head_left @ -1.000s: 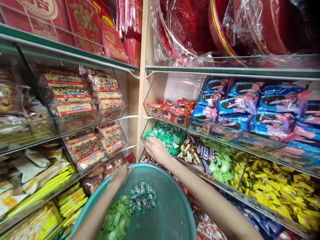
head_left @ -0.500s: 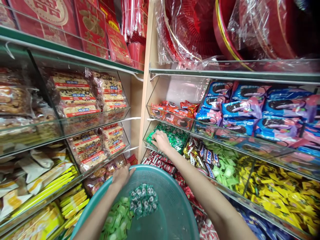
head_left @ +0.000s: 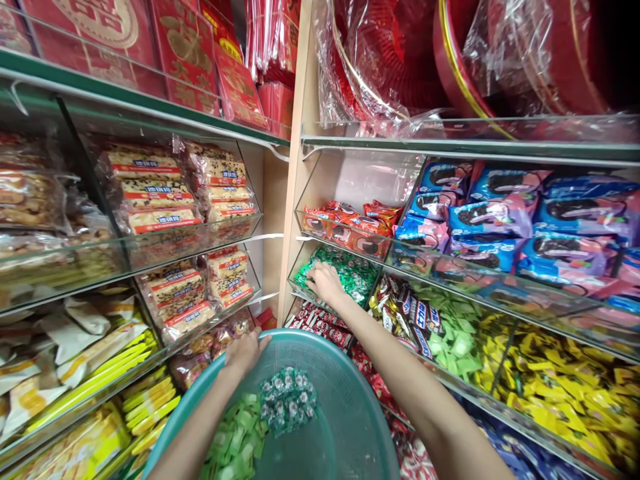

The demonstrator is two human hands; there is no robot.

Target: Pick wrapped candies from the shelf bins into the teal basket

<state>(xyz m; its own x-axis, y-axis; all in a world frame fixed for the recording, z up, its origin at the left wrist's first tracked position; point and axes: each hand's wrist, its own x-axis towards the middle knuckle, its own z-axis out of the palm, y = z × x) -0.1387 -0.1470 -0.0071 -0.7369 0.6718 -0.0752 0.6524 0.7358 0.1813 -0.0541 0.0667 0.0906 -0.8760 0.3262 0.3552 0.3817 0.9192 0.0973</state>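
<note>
My left hand point(head_left: 244, 353) is closed over the far-left rim of a large teal plastic basin point(head_left: 345, 443). Inside the basin, a cluster of dark green shiny-wrapped candies point(head_left: 289, 399) lies beside a heap of light green packets point(head_left: 235, 433). Beyond the basin, my right hand point(head_left: 325, 283) reaches into a shelf compartment of shiny green-wrapped candies point(head_left: 353, 267). Its fingers are curled down among the candies, and whatever they grip is hidden. Just below that hand is a compartment of red and white packets point(head_left: 317, 320).
Glass-fronted shelves surround the basin. Snickers bars point(head_left: 417, 319), light green packets and yellow packets point(head_left: 565, 380) fill compartments at right, below blue cookie packs point(head_left: 490, 220). Wrapped snack bars point(head_left: 160, 193) stand at left. A wooden post point(head_left: 295, 153) divides the shelves.
The view has shifted very slightly, with the shelves at right a little further right. My right hand stays among the green candies, and my left hand keeps its place on the basin rim.
</note>
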